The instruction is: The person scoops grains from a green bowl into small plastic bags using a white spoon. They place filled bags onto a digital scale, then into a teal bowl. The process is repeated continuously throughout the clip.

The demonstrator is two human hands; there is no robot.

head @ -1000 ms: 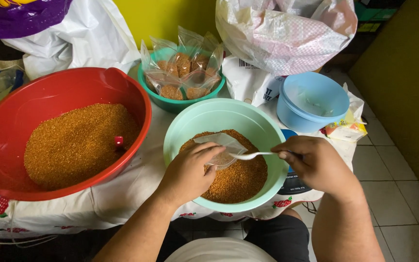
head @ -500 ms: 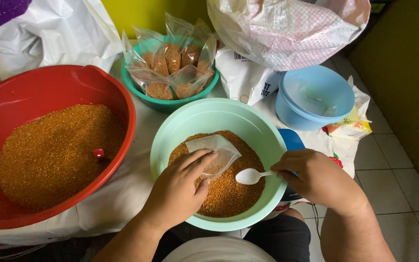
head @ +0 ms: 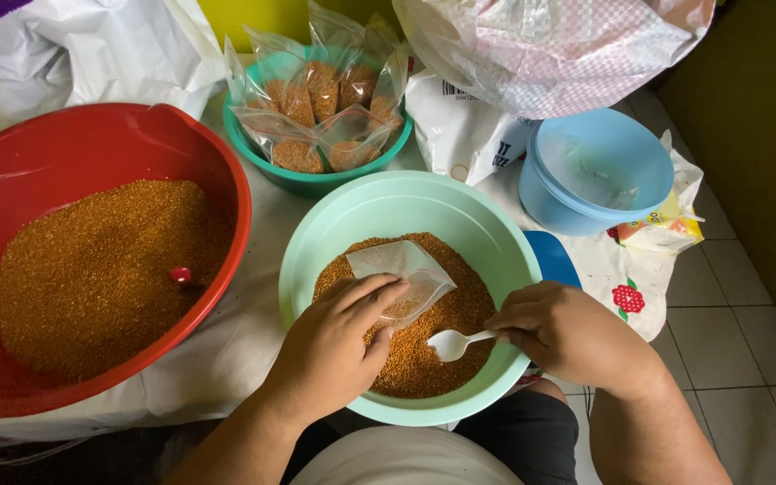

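Left hand: my left hand (head: pixel 334 346) rests over the pale mint-green plastic bowl (head: pixel 379 211), its grip pinched on a small clear plastic bag (head: pixel 401 274) lying mouth-up on the grain.
Right hand: my right hand (head: pixel 568 332) sits at the bowl's right rim, grip clenched on the handle of a small white plastic spoon (head: pixel 454 342), whose scoop hovers just above the grain, beside the bag.
Contents: orange-brown granular seed (head: pixel 424 359) fills the bottom of the mint bowl; I cannot tell whether the bag holds any yet.
Left of it: a large red plastic basin (head: pixel 181 135) holds a wide heap of the same seed, with a small red piece half buried in it.
Behind: a teal plastic bowl (head: pixel 312 184) carries several filled clear bags standing upright.
Right: a light-blue plastic tub (head: pixel 586 193) stands well apart from the spoon.
Underneath: a bench (head: pixel 253 332) draped in white cloth bears all the bowls.
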